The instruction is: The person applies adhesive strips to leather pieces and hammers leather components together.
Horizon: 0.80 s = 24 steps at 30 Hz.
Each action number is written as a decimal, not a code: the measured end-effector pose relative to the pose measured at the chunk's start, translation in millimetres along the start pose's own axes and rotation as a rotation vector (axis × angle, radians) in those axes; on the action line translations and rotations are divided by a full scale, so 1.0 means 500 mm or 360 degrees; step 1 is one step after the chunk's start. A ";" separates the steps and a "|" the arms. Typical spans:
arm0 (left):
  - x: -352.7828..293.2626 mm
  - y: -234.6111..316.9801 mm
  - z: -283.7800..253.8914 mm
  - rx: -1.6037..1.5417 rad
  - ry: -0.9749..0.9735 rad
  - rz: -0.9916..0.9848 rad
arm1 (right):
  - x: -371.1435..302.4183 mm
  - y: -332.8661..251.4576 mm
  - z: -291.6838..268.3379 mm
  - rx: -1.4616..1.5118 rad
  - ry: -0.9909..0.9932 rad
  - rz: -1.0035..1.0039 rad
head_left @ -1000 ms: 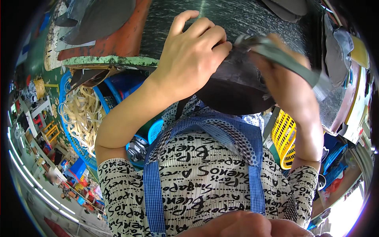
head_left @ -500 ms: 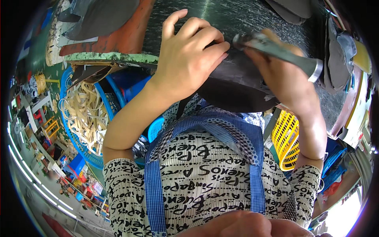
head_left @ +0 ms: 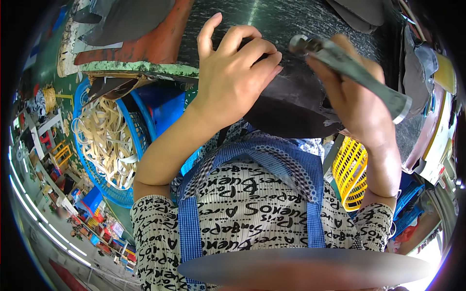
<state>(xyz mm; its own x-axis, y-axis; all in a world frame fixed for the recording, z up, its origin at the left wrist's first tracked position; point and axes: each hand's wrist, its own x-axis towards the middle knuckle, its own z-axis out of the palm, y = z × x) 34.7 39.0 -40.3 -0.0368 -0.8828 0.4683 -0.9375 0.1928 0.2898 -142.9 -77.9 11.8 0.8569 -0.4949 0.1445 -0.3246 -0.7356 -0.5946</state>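
A dark, leather-like piece (head_left: 291, 116) lies at the near edge of the black, speckled worktop (head_left: 218, 29), its rounded part hanging over toward me. My left hand (head_left: 235, 68) is on its left side. Thumb and forefinger are pinched together at the piece, while the other fingers are bent and raised apart. In my right hand (head_left: 357, 97) is a metal hammer (head_left: 359, 68), with a round face beside the left fingertips and a flared end pointing to the lower right. The fingers wrap round it, hiding its grip. The round face is just above the piece; contact cannot be told.
Grey cut pieces (head_left: 138, 24) lie on a reddish board (head_left: 141, 53) at the far left; more dark pieces (head_left: 415, 68) stand at the right. Below the worktop are a blue basket (head_left: 80, 145) of pale strips and a yellow basket (head_left: 347, 169).
My right hand has shifted slightly to the right with the hammer, whose flared end has swung lower and outward. My left hand remains almost in place on the dark piece.
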 end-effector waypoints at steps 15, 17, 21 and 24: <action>0.002 -0.014 0.002 -0.0295 -0.0185 -0.0233 | 0.012 -0.018 -0.027 -0.0027 0.0139 -0.0031; 0.009 -0.019 -0.001 -0.0406 -0.0240 -0.0253 | 0.009 -0.036 -0.048 -0.0019 0.0299 -0.0069; 0.007 -0.014 0.002 -0.0371 -0.0137 -0.0303 | -0.005 -0.027 -0.021 -0.0016 0.0059 -0.0142; -0.003 0.000 0.013 -0.0353 -0.0001 -0.0347 | -0.008 -0.001 0.010 -0.0003 -0.0012 -0.0012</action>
<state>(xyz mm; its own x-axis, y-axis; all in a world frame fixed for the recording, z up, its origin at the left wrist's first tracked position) 32.7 37.4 -46.3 0.1568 -0.9138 0.3747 -0.8248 0.0875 0.5586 -144.1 -73.4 7.4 0.8624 -0.4857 0.1431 -0.3187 -0.7403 -0.5919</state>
